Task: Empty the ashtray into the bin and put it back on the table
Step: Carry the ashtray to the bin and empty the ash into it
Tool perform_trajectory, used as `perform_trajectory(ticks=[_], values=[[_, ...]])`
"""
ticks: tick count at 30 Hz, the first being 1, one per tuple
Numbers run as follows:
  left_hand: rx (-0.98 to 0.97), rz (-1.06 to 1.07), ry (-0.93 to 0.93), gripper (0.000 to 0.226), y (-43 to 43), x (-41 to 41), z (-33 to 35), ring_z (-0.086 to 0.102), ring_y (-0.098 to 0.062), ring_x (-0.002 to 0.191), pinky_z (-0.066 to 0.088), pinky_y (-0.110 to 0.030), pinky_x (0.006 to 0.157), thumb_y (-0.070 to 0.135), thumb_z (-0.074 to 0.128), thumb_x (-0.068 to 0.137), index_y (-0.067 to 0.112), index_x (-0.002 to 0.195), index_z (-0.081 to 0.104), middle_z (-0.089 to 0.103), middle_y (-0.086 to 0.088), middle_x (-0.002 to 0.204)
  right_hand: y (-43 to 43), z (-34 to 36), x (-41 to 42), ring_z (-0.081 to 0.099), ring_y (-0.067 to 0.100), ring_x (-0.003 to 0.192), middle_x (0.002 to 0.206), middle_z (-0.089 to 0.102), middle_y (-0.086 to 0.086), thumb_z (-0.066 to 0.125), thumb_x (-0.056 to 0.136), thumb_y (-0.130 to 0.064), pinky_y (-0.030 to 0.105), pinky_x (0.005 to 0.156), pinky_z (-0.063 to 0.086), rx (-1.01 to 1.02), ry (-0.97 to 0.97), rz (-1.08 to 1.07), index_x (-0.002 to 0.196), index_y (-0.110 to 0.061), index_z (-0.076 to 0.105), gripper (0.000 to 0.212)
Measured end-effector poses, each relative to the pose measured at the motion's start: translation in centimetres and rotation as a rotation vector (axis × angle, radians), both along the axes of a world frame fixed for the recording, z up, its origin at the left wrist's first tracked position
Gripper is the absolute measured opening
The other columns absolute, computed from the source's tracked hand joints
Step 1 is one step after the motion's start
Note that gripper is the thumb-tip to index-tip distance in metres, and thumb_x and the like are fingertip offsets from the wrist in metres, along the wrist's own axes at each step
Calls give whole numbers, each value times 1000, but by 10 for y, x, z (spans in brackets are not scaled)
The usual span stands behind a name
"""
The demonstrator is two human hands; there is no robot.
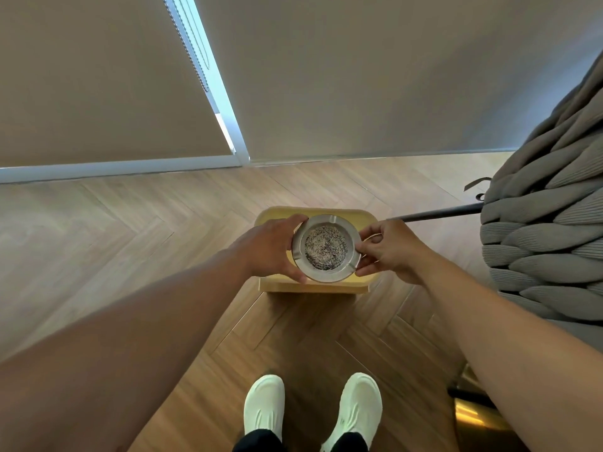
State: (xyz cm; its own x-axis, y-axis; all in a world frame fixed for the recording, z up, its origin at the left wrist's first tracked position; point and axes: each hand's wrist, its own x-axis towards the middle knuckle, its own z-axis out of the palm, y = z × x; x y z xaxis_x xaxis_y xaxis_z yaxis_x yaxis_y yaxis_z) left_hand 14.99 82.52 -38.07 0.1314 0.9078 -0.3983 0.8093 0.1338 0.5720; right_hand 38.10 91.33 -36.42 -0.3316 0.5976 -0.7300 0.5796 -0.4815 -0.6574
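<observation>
A round metal ashtray [326, 247] with grey-black ash in its bowl is held level above a small light-wood table [362, 216]. My left hand [272, 247] grips its left rim, thumb at the near edge and fingers over the far edge. Fingertips of my right hand [390, 247] pinch the right rim. Most of the tabletop is hidden behind the ashtray and my hands. I cannot tell whether the ashtray touches the tabletop. No bin is in view.
A grey chunky-knit chair [541, 230] stands close at the right, with a dark rod [437, 213] running from it toward the table. A brass-coloured object [470, 415] sits at the lower right. Beige blinds [98, 76] cover the windows ahead. My white shoes [313, 406] stand on herringbone wood floor.
</observation>
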Motion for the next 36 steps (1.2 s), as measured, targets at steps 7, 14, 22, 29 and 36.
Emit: perform_trajectory(ticks=[7, 14, 22, 29, 36], values=[[67, -34, 114, 129, 7, -5, -13, 32, -20, 134, 33, -42, 111, 72, 83, 44, 26, 149, 23, 36, 0, 145, 13, -12, 0, 71, 27, 56, 81, 68, 22, 65, 91, 1, 35, 52, 62, 29, 2, -80, 103, 0, 58, 13], [93, -98, 298, 145, -4, -5, -27, -8, -23, 151, -3, -37, 119, 91, 62, 45, 21, 153, -4, -6, -6, 165, 10, -17, 0, 73, 26, 56, 81, 70, 21, 65, 91, 3, 34, 51, 61, 152, 4, -84, 93, -4, 60, 9], [71, -168, 463, 154, -5, -3, -47, -28, -24, 146, -10, -47, 121, 102, 40, 45, 10, 151, -21, -26, -10, 161, 4, -29, -1, 73, 17, 62, 81, 67, 8, 70, 88, -3, 25, 53, 60, 399, -6, -30, 80, -18, 64, 18], [75, -163, 478, 155, -4, -3, -54, -28, -24, 147, -9, -48, 121, 102, 42, 44, 9, 150, -23, -25, -9, 161, -20, -44, 7, 65, 23, 71, 79, 69, 8, 73, 84, -1, 41, 64, 58, 1145, -34, 391, 86, -4, 71, 5], [72, -156, 475, 155, -4, -3, -56, -28, -23, 147, -6, -48, 121, 100, 47, 44, 11, 150, -23, -25, -8, 162, -49, -75, 9, 71, 32, 84, 86, 72, 19, 82, 72, 7, 38, 62, 63, 1537, -136, 591, 87, 6, 74, 17]])
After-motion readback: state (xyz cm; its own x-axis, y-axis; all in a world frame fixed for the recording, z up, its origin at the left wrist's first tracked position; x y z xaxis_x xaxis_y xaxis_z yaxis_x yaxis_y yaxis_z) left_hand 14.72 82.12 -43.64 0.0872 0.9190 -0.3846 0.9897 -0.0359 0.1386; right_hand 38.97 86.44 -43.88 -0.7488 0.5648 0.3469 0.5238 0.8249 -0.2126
